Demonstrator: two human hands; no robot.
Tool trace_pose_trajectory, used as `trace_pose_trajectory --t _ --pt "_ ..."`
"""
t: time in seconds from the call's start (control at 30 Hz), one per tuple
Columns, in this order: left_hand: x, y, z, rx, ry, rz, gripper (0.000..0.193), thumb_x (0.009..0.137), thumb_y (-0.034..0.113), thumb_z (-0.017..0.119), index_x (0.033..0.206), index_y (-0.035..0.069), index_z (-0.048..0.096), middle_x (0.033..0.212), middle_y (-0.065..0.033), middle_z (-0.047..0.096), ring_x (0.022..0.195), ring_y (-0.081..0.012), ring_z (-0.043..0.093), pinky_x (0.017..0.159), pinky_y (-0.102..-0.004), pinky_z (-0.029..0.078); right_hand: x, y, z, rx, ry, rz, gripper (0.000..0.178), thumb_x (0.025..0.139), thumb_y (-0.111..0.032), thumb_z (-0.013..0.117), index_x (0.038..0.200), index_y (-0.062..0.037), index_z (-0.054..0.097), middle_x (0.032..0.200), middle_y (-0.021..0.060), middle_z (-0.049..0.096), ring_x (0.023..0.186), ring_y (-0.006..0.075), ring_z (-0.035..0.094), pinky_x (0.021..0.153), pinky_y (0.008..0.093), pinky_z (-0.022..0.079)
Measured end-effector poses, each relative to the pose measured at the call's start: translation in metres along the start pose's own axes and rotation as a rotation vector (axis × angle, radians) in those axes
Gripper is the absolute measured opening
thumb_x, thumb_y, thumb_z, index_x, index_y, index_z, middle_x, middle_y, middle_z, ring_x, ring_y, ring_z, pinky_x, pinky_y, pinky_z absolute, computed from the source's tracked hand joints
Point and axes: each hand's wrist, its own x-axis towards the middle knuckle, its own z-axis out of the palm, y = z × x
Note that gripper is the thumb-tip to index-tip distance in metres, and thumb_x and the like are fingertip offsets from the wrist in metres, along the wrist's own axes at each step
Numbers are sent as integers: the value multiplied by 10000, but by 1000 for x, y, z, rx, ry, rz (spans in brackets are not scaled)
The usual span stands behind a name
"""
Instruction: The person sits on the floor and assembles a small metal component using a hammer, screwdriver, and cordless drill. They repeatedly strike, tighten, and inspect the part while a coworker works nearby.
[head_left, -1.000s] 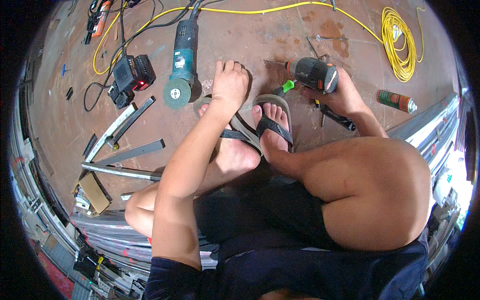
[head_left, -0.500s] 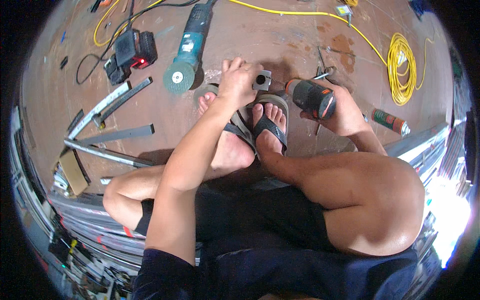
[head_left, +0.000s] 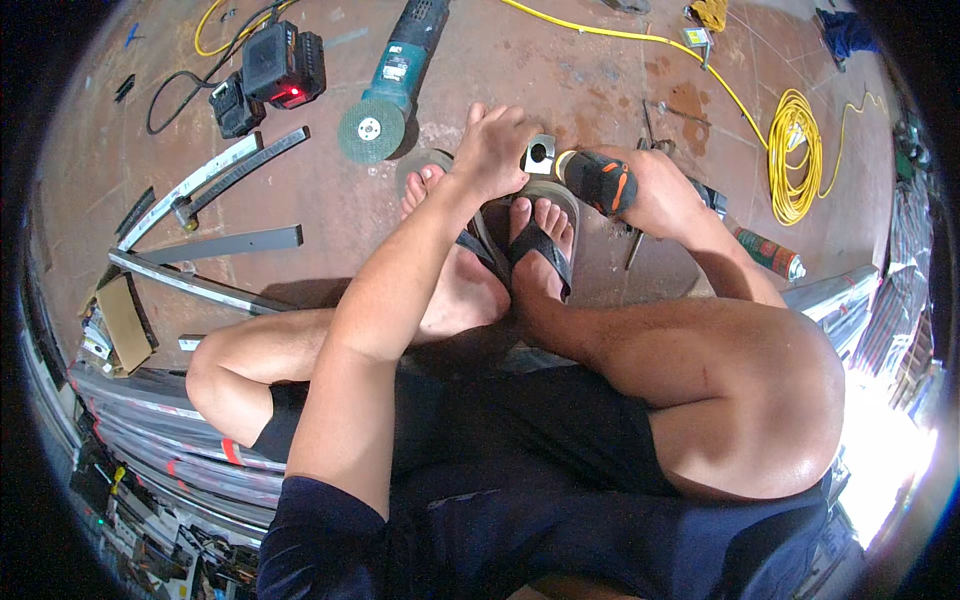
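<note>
My left hand [head_left: 496, 150] is closed around a small pale square metal piece [head_left: 539, 166] with a round dark hole in its face. It is held just above the toes of my sandalled feet. My right hand [head_left: 655, 192] wraps around a black and orange cordless drill [head_left: 598, 182]. The drill's front end points left at the metal piece and is very close to it. Whether the bit touches the metal I cannot tell.
A teal angle grinder [head_left: 392, 95] lies ahead, its disc near my left foot. At left are a battery charger [head_left: 280, 65], several metal bars [head_left: 230, 243] and a cardboard box [head_left: 125, 322]. Right are a spray can [head_left: 770, 255] and a coiled yellow cord [head_left: 796, 160].
The drill has come left, its front end now closer to the metal piece. The piece in my left hand has shifted slightly right, its face turned brighter. The view has shifted a little.
</note>
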Motion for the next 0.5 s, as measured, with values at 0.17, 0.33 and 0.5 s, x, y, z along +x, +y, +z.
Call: trace_pose_trajectory --t 0.17,0.33,0.5 --pt "1 1 1 26 34 8 571 676 195 989 1223 211 826 1152 -33 767 1161 -285 746 1090 -509 463 5 7 2 4 9 -49 557 890 -130 801 1446 -121 771 1218 249 825 1132 496 779 961 540 637" --pt "0 0 4 -32 27 16 551 682 195 983 1208 205 819 1134 -35 769 1149 -283 754 1097 -518 471 11 11 -1 -81 -15 -48 539 888 -145 814 1425 -109 780 1184 246 831 1109 489 788 955 533 641" --pt "2 -4 9 -35 25 1 504 716 199 962 1193 206 800 1137 -32 769 1176 -270 746 1093 -509 471 0 3 -11 -24 -47 14 500 890 -148 822 1387 -99 792 1140 250 832 1074 491 791 939 531 641"
